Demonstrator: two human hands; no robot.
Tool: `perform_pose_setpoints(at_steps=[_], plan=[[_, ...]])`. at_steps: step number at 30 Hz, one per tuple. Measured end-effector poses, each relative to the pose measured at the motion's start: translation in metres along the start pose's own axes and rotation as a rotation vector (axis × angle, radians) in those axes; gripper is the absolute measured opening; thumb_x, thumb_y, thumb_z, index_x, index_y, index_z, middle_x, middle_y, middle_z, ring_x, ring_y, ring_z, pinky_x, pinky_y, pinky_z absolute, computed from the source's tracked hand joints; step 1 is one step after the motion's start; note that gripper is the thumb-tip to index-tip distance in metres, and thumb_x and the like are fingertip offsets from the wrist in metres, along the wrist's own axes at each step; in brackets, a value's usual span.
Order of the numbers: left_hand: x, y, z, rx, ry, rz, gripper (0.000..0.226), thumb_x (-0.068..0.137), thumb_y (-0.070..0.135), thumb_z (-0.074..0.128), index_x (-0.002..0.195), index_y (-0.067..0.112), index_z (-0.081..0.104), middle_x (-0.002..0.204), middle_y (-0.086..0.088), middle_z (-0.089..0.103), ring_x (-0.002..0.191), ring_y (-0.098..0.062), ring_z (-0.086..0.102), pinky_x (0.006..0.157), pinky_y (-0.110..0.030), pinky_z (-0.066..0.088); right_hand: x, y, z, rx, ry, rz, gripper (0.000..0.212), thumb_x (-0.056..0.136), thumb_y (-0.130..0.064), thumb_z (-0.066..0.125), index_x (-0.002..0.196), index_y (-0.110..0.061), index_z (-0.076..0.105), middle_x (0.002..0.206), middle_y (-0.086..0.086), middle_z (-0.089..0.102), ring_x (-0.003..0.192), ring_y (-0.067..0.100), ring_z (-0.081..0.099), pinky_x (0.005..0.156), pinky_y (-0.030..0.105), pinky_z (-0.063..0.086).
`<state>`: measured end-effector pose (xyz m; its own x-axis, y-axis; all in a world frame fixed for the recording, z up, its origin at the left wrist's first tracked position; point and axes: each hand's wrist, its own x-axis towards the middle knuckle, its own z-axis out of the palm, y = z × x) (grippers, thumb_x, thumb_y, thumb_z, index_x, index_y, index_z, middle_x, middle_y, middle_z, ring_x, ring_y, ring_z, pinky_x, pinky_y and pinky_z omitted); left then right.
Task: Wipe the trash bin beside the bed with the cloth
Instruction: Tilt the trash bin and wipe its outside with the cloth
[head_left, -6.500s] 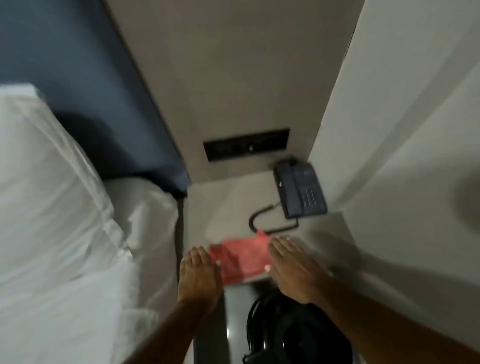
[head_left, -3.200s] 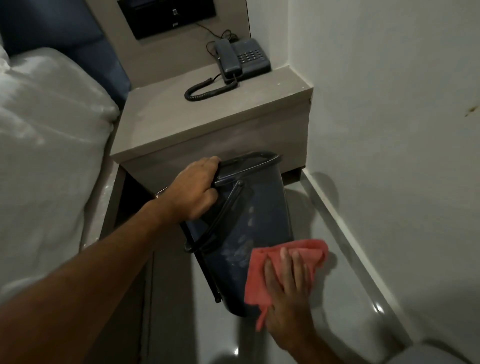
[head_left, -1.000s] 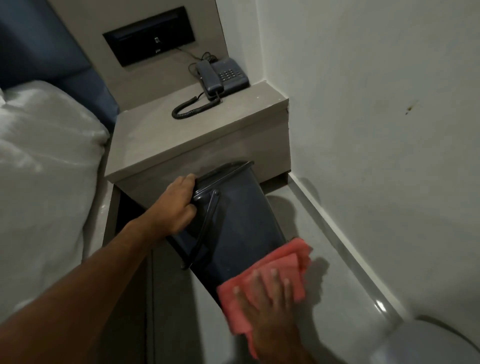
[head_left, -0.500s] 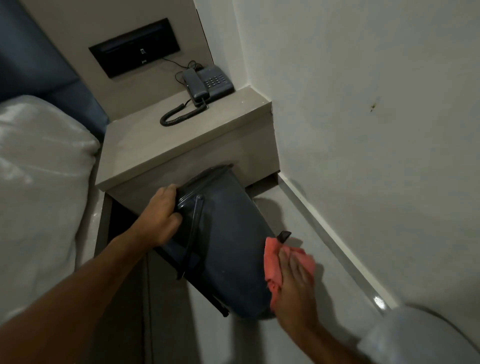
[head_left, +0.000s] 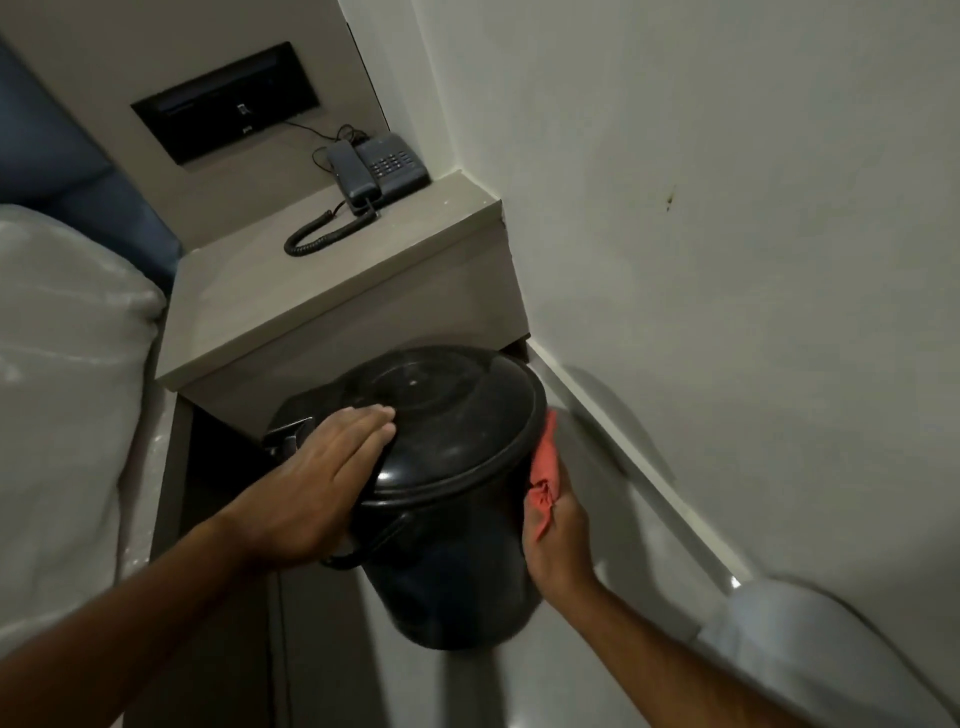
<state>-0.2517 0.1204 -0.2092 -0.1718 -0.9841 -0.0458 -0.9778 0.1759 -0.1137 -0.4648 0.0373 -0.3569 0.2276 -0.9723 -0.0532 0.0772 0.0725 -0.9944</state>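
The black trash bin (head_left: 447, 566) with its round lid stands nearly upright on the floor in front of the nightstand. My left hand (head_left: 317, 483) lies flat on the left part of the lid, fingers stretched out together. My right hand (head_left: 558, 540) presses the red cloth (head_left: 543, 478) against the bin's right side, just under the lid's rim. Most of the cloth is hidden between my hand and the bin.
A grey nightstand (head_left: 291, 306) with a dark telephone (head_left: 382, 169) stands behind the bin. The bed with white bedding (head_left: 62, 389) is on the left. A white wall (head_left: 727, 260) and its skirting run close on the right. A pale rounded object (head_left: 810, 649) sits at lower right.
The bin has swung from tilted to nearly upright, so its lid faces me. My left hand moved from the rim onto the lid. My right hand with the cloth slid up the bin's right side.
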Motion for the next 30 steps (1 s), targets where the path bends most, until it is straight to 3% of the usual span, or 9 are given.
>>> perform_pose_setpoints(at_steps=[3,6,8,11,14,19,22,26,30], plan=[[-0.018,-0.008,0.002,0.096,-0.161,0.036,0.054,0.091,0.022,0.035,0.143,0.007,0.030,0.149,-0.003,0.022,0.146,-0.008,-0.010,0.110,-0.018,-0.018,-0.002,0.013,0.000,-0.062,0.024,0.125,0.032,0.100,-0.006,0.045,0.124,-0.020,0.061,0.109,-0.001,0.070,0.099,0.011,0.066,0.096,0.044,0.054],[-0.031,-0.018,0.010,0.141,-0.184,0.054,0.050,0.101,0.028,0.014,0.135,0.001,0.039,0.145,-0.014,0.033,0.147,-0.021,-0.004,0.108,-0.018,-0.020,-0.004,0.015,0.002,-0.003,-0.021,0.123,0.031,0.103,-0.022,0.048,0.132,-0.027,0.056,0.111,-0.016,0.065,0.100,-0.008,0.062,0.087,0.015,0.052],[-0.033,-0.024,0.016,0.173,-0.161,0.059,0.042,0.099,0.024,0.034,0.134,0.001,0.039,0.140,-0.022,0.044,0.142,-0.029,0.021,0.113,-0.020,-0.009,0.001,0.014,0.002,0.031,-0.048,0.172,0.040,0.099,-0.041,0.048,0.137,-0.030,0.052,0.114,-0.021,0.062,0.107,-0.004,0.059,0.084,0.008,0.047],[-0.022,-0.025,0.015,0.208,-0.233,0.020,0.081,0.065,0.030,0.083,0.132,0.008,0.043,0.134,-0.019,0.055,0.129,-0.031,0.043,0.105,-0.040,0.031,0.012,0.015,-0.004,0.063,-0.097,0.334,0.043,0.102,-0.046,0.044,0.141,-0.028,0.051,0.123,-0.010,0.064,0.107,0.003,0.059,0.085,0.014,0.048],[-0.003,-0.009,0.004,0.276,-0.262,0.052,0.104,0.058,0.078,0.058,0.137,0.012,0.041,0.135,-0.013,0.050,0.125,-0.030,0.047,0.105,-0.046,0.034,0.024,0.011,-0.011,0.178,-0.113,0.514,0.049,0.103,-0.048,0.041,0.143,-0.021,0.049,0.133,0.004,0.062,0.111,0.019,0.060,0.092,0.033,0.047],[0.034,0.039,-0.006,0.156,-0.210,-0.031,0.136,0.045,0.101,0.037,0.145,0.009,0.026,0.142,-0.015,0.035,0.129,-0.034,0.036,0.101,-0.046,0.039,0.031,-0.009,-0.021,0.324,-0.121,0.597,0.038,0.096,-0.068,0.038,0.110,-0.045,0.065,0.116,-0.010,0.069,0.089,0.010,0.070,0.076,0.033,0.057],[0.059,0.066,-0.010,0.060,-0.139,-0.201,0.129,0.043,0.104,0.028,0.130,0.010,0.043,0.123,-0.009,0.045,0.110,-0.028,0.046,0.081,-0.045,0.050,0.037,-0.011,-0.026,0.363,-0.131,0.612,0.056,0.091,-0.076,0.038,0.128,-0.040,0.061,0.133,-0.005,0.064,0.122,0.025,0.060,0.107,0.059,0.041],[0.076,0.084,-0.005,0.109,-0.205,-0.275,0.113,0.053,0.096,0.038,0.119,0.005,0.052,0.115,-0.012,0.044,0.106,-0.029,0.047,0.081,-0.043,0.051,0.035,-0.009,-0.023,0.360,-0.120,0.599,0.048,0.089,-0.077,0.040,0.110,-0.045,0.068,0.111,-0.012,0.071,0.097,0.015,0.064,0.097,0.054,0.049],[0.064,0.058,-0.013,0.184,-0.326,-0.134,0.108,0.060,0.075,0.065,0.135,0.003,0.036,0.125,-0.010,0.039,0.123,-0.031,0.042,0.100,-0.042,0.046,0.037,-0.003,-0.023,0.397,-0.020,0.632,0.053,0.100,-0.053,0.044,0.139,-0.018,0.053,0.139,0.009,0.060,0.102,0.021,0.064,0.087,0.042,0.055]])
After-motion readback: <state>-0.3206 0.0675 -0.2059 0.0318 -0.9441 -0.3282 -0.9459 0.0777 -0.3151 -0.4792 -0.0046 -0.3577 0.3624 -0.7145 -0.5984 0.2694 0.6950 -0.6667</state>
